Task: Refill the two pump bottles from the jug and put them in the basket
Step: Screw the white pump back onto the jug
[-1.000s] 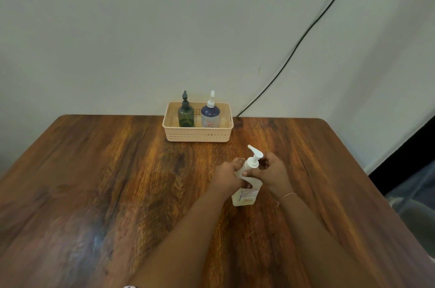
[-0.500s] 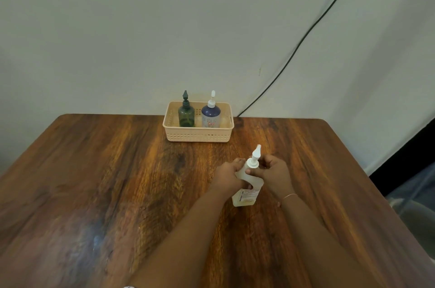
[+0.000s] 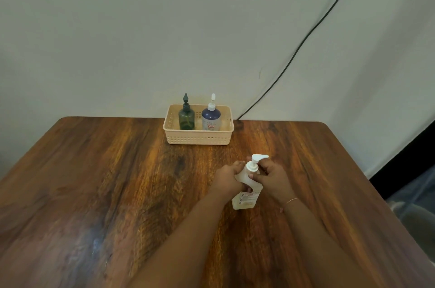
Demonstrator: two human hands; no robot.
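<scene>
A clear bottle [image 3: 247,198] with a white pump head [image 3: 256,160] and a little yellowish liquid stands on the wooden table [image 3: 117,181]. My left hand [image 3: 227,178] grips its shoulder from the left. My right hand [image 3: 270,175] holds the white collar under the pump. A beige basket [image 3: 200,139] stands at the far edge by the wall, with a dark green pump bottle [image 3: 186,118] and a blue pump bottle [image 3: 211,118] upright inside. No jug is in view.
A black cable [image 3: 306,38] runs down the wall to the table's back edge, right of the basket. The table's right edge [image 3: 367,181] drops off to a dark floor area.
The white pump head has turned: its spout pointed up-left, then away from me, and now points right. Both hands stay on the bottle in the same place.
</scene>
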